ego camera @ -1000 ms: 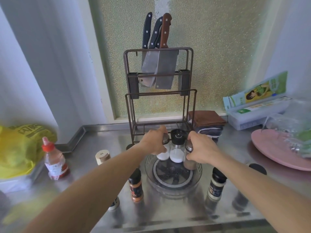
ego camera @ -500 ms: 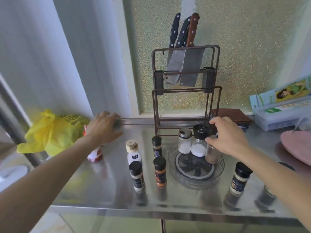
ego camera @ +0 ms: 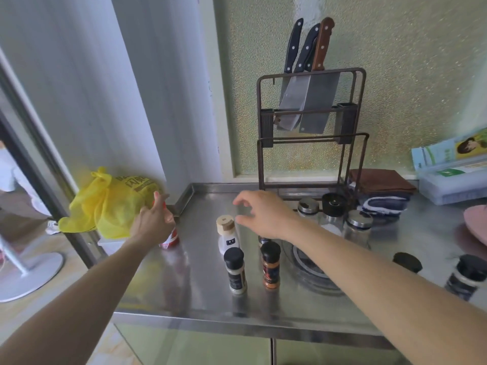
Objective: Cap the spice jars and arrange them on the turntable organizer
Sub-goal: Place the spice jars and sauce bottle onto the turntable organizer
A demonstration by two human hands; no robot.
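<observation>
A clear turntable (ego camera: 312, 276) sits on the steel counter, partly behind my right forearm. Three glass jars stand at its back: two with metal caps (ego camera: 307, 208) (ego camera: 358, 224) and one with a black cap (ego camera: 333, 205). In front stand a pale spice jar (ego camera: 234, 271) and an orange spice jar (ego camera: 270, 268), both black-capped. My right hand (ego camera: 261, 214) hovers open, fingers spread, just right of a white bottle with a beige cap (ego camera: 226, 233). My left hand (ego camera: 154, 219) is open against a red-capped bottle (ego camera: 171, 237), mostly hiding it.
A dark spice jar (ego camera: 465, 279) and a loose black lid (ego camera: 407, 262) lie at the right. A knife rack (ego camera: 311, 127) stands behind the turntable, folded cloths (ego camera: 379, 191) beside it. A yellow bag (ego camera: 110, 204) is at the left. The counter's front edge (ego camera: 237, 322) is near.
My right hand left the jars on the turntable and swung left over the white bottle. My left hand dropped slightly beside the red-capped bottle. The view shifted left.
</observation>
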